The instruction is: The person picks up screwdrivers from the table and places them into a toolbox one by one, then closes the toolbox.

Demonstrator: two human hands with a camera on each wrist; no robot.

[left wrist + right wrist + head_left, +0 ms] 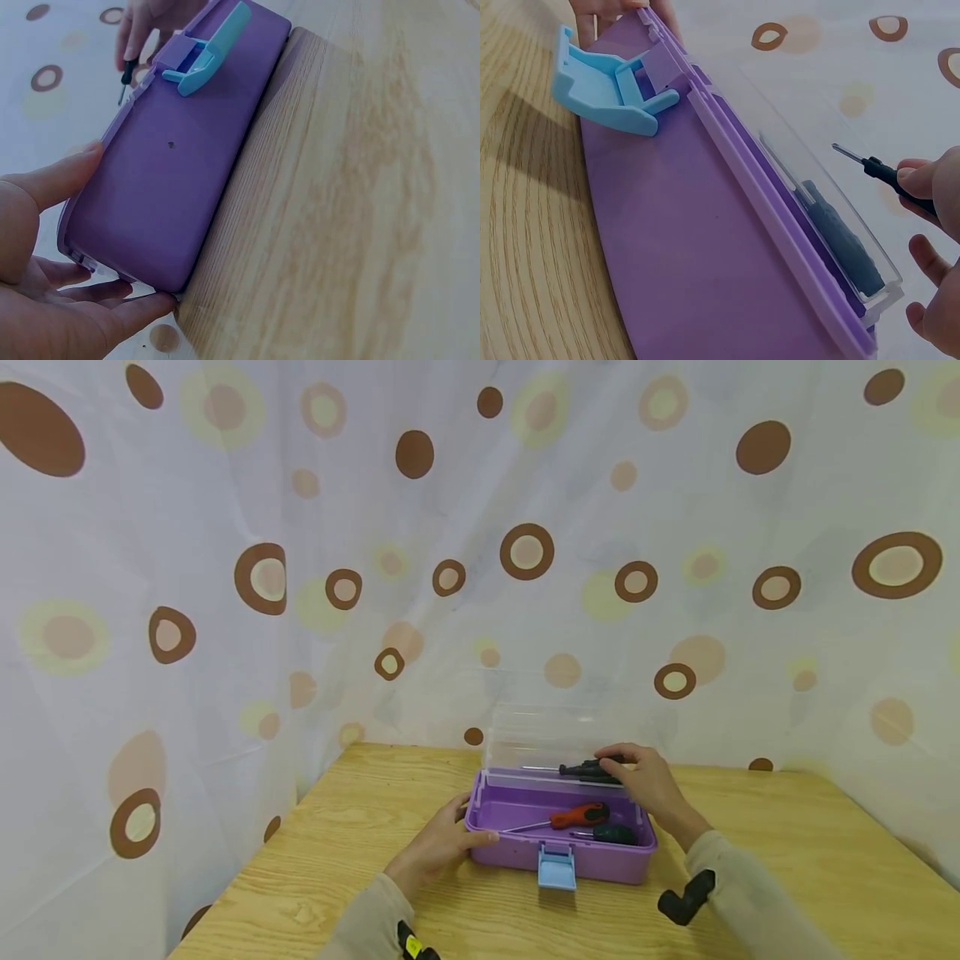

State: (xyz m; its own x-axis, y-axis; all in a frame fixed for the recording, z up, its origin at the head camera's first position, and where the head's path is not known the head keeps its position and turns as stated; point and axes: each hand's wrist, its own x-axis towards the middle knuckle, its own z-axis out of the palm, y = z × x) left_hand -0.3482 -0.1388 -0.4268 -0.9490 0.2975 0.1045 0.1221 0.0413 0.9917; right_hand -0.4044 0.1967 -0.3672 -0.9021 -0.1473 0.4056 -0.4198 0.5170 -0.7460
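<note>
A purple toolbox (510,855) has its clear lid (540,727) raised at the back and its light blue latch (557,870) hanging down in front. My left hand (442,847) grips the box's left end, thumb on the front rim and fingers around the side. Over the back of the box, my right hand (652,781) pinches a small dark-handled screwdriver (885,175), its shaft pointing left. Inside lie a red-and-black screwdriver (579,816) and a dark green-handled screwdriver (615,834). Another dark screwdriver shape (844,240) shows against the clear lid in the right wrist view.
The box stands on a light wooden table (337,827). A white curtain (450,485) with brown and beige spots hangs behind the table and along its left side. Black wrist-worn pieces (686,897) sit on both sleeves.
</note>
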